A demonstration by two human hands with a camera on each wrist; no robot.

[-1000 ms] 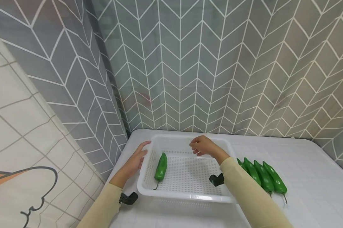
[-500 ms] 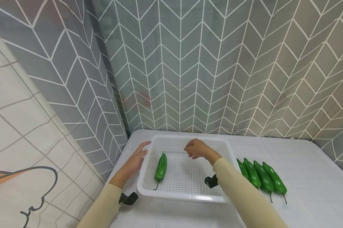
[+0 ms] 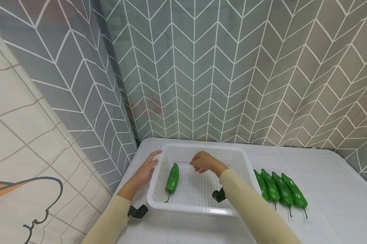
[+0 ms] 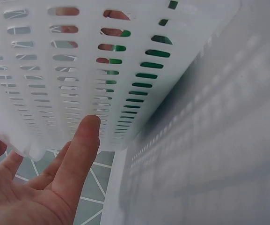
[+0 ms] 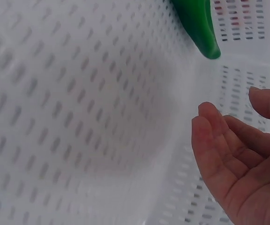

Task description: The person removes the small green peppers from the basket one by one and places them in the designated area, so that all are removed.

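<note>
A white perforated plastic basket (image 3: pixel 190 209) stands on the white-covered table. One long green pepper (image 3: pixel 172 179) lies along its left inner side, stem toward the person. My left hand (image 3: pixel 143 174) is at the basket's left side; in the left wrist view its fingers (image 4: pixel 78 159) extend along the outer wall, one fingertip against the holes. Over the inside of the basket hovers my right hand (image 3: pixel 204 162), right of the pepper. The right wrist view shows that hand with loosely bent fingers (image 5: pixel 209 150) and nothing between them, below the pepper's tip (image 5: pixel 205 42).
Several green peppers (image 3: pixel 282 189) lie side by side on the table to the right of the basket, partly behind the right sleeve (image 3: pixel 247 200). A grey chevron-patterned curtain (image 3: pixel 198 74) hangs behind the table. At the left is a white checked cloth (image 3: pixel 27 132).
My right hand has moved left and slightly toward the person over the basket, closer to the pepper inside. The left hand, basket and peppers have stayed in place.
</note>
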